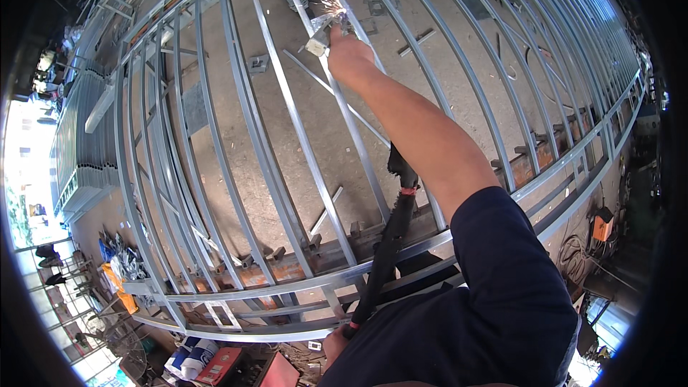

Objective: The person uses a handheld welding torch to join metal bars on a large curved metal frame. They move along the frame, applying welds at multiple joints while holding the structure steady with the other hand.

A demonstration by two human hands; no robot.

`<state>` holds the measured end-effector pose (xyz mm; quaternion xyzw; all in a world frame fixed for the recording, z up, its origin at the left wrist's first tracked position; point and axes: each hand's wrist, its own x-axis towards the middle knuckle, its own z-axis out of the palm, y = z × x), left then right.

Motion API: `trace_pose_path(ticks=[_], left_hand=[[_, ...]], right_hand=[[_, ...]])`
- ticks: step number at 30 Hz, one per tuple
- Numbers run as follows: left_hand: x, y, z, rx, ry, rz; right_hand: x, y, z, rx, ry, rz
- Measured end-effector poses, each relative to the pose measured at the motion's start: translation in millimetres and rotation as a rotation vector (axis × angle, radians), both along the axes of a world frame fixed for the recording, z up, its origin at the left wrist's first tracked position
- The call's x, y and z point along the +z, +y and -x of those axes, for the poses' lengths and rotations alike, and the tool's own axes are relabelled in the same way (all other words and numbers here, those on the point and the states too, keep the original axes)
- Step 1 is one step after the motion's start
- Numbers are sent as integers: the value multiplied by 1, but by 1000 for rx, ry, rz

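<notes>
My right arm, in a dark short sleeve, reaches far across a large frame of parallel silver metal bars (301, 136). My right hand (349, 54) is closed at one bar near the far side, on something I cannot make out. A pale, block-like metal piece (317, 44) sits against its left side. Bright sparks (332, 6) fly up just beyond the fingers. Low in the view, my left hand (335, 346) is partly hidden by my clothing. It is closed at the lower end of a long black rod-like thing (390, 236) with red bands and a ragged upper end.
Beneath the bars, loose metal strips (327, 211) and a small square plate (258, 64) lie on the concrete floor. Stacked metal profiles (84, 150) stand at the left. Red boxes (220, 365) are near the bottom; an orange box (603, 226) and coiled cable (571, 254) are at right.
</notes>
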<state>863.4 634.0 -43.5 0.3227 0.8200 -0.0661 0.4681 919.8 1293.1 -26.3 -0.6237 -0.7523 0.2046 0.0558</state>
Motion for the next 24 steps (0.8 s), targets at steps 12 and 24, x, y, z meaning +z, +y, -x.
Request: trace_pose_path(ticks=[12, 24], left_hand=[[8, -35, 14, 125, -62, 45], [18, -58, 31, 135, -52, 61]], right_hand=[[18, -82, -14, 85, 136, -87], [1, -117, -37, -21, 15, -36]])
